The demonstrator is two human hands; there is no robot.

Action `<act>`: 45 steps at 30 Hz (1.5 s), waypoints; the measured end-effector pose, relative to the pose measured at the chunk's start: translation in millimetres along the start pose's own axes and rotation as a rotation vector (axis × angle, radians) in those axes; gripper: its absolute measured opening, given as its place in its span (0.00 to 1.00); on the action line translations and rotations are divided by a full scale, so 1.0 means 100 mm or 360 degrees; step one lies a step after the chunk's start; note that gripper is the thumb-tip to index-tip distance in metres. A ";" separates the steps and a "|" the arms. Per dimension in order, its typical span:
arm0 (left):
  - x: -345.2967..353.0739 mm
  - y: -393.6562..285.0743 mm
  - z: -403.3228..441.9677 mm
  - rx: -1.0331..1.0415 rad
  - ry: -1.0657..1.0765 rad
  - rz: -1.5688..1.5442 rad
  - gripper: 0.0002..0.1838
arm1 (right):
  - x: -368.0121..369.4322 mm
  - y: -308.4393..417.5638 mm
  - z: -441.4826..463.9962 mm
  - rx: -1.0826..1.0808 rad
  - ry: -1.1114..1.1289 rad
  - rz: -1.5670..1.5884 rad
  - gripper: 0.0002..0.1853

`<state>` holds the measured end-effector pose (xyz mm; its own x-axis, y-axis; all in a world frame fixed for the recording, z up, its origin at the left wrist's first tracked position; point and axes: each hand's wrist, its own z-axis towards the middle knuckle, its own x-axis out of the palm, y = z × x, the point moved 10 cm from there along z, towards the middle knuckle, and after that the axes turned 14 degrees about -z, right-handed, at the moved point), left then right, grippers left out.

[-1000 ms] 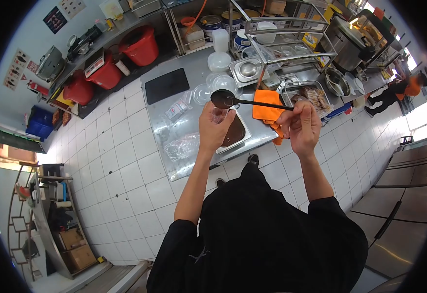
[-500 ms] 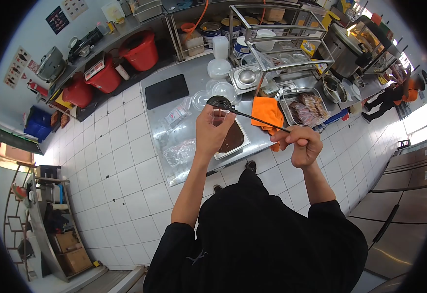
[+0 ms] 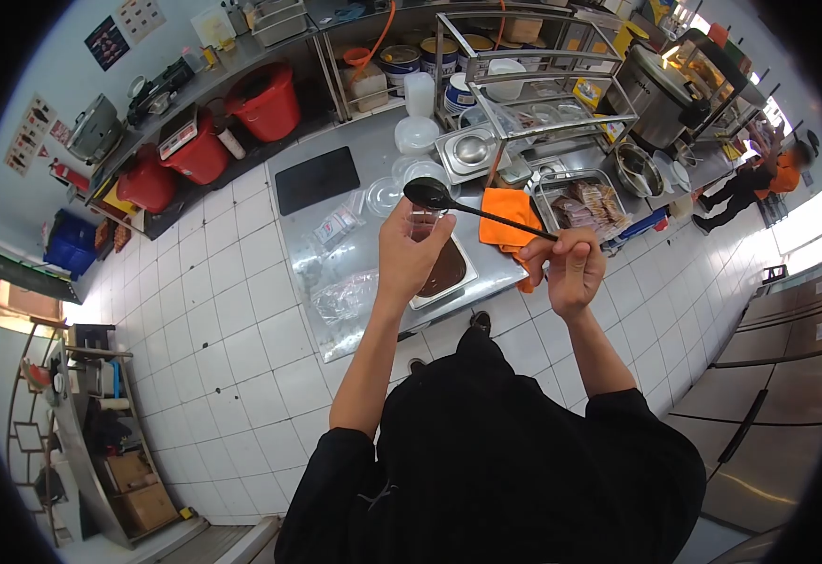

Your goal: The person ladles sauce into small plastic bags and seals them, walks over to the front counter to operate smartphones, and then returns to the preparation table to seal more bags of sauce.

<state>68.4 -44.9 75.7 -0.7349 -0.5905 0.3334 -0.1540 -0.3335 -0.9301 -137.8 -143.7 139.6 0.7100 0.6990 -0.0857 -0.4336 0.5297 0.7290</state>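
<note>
In my right hand (image 3: pixel 569 271) I grip the handle end of a black ladle (image 3: pixel 497 215), fingers wrapped around it. Its bowl (image 3: pixel 427 194) is above a clear plastic cup (image 3: pixel 424 224), with a dark coating showing on it. My left hand (image 3: pixel 409 258) holds that cup from the near side, thumb and fingers curved around it. Below both sits a rectangular metal pan (image 3: pixel 468 274) of dark brown sauce (image 3: pixel 447 273), partly covered by my left hand. How full the cup is, I cannot tell.
An orange cloth (image 3: pixel 505 221) lies right of the pan. Clear lids (image 3: pixel 385 195), a black board (image 3: pixel 317 180) and plastic bags (image 3: pixel 345 293) share the steel table. Farther right stands a tray of packed meat (image 3: pixel 588 202). A person in orange (image 3: pixel 782 179) is at far right.
The ladle has turned in my right hand, so its bowl faces differently over the cup. My right hand has shifted slightly left and up. The left hand has hardly moved.
</note>
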 end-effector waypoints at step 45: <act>0.61 0.61 -1.46 -0.0992 0.1058 -0.0897 0.67 | 0.02 -1.11 -1.39 0.1240 0.0606 -0.0999 0.34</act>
<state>-81.9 6.2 16.8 -0.6357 0.1129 0.7636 -0.7555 0.1121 -0.6455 -165.3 -134.3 -35.7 0.4044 0.5837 -0.7041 0.5186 0.4878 0.7022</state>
